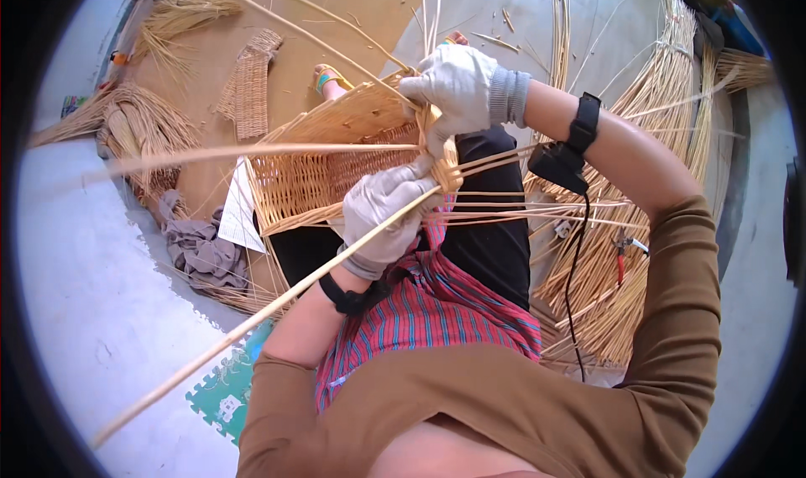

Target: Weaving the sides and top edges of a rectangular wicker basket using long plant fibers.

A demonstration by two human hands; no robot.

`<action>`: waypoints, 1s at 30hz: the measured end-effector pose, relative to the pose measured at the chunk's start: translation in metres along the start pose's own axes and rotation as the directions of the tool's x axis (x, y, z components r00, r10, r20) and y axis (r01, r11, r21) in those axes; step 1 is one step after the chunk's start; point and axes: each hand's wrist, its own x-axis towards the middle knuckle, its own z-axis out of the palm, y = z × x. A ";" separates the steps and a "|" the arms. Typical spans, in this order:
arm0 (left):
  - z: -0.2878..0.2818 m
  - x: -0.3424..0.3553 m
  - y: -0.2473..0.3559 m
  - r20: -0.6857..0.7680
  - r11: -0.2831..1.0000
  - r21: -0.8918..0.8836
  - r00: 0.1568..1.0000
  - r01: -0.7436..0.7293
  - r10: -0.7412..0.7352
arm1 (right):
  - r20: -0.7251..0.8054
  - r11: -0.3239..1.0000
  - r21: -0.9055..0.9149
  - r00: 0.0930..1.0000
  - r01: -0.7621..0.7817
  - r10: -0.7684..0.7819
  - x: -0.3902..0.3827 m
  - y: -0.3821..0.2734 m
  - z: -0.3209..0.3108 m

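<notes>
A woven rattan basket [294, 188] rests on my lap, tilted, with long loose reeds radiating from its right end. My left hand [382, 209], in a pale glove, is closed at the near right corner of the rim, where a long thick reed [277, 302] runs down to the lower left. My right hand [453, 87], gloved too, is closed on reeds at the upper right corner, its fingers bent over them. The braided edge between my hands is partly hidden by my fingers.
Reed bundles [138, 133] lie at the left and loose reeds [621, 285] spread on the right, with red-handled cutters [621, 268] among them. Also around me are a woven piece [250, 91], a grey cloth [201, 251], a white paper [238, 213] and a green foam mat [218, 394].
</notes>
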 end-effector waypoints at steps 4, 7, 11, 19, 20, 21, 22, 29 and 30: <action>0.007 0.004 -0.004 -0.068 0.992 -0.121 0.996 0.041 -0.049 | -0.042 1.000 0.008 0.999 -0.002 0.003 0.002 0.003 0.001; 0.008 -0.001 -0.010 -0.076 0.985 -0.162 0.994 0.065 -0.078 | -0.071 1.000 0.001 0.997 -0.011 0.011 -0.015 -0.009 0.004; 0.014 -0.002 -0.004 -0.047 0.967 -0.254 0.999 0.000 -0.012 | 0.086 0.269 0.920 0.816 -0.286 0.572 -0.048 -0.004 0.040; 0.007 0.010 0.007 0.001 0.992 -0.091 0.996 0.092 -0.093 | 0.061 0.336 0.792 0.613 -0.510 0.788 -0.016 -0.032 0.046; 0.010 0.006 0.008 -0.045 0.994 -0.034 0.994 0.103 -0.104 | 0.077 0.320 0.799 0.615 -0.508 0.784 -0.015 -0.031 0.047; 0.013 0.001 0.011 -0.094 0.993 0.022 0.989 0.115 -0.113 | 0.092 0.306 0.806 0.618 -0.507 0.781 -0.014 -0.029 0.047; 0.020 -0.001 0.015 -0.099 0.995 0.009 0.990 0.100 -0.099 | 0.174 0.354 0.712 0.640 -0.607 0.748 -0.024 -0.013 0.047; 0.028 -0.010 0.008 -0.363 0.993 -0.043 0.925 0.107 -0.115 | 0.119 0.747 0.415 0.845 -0.519 0.521 -0.070 -0.097 -0.002; 0.027 -0.012 0.007 -0.338 0.991 -0.020 0.932 0.135 -0.134 | 0.129 0.749 0.411 0.846 -0.520 0.517 -0.064 -0.099 0.001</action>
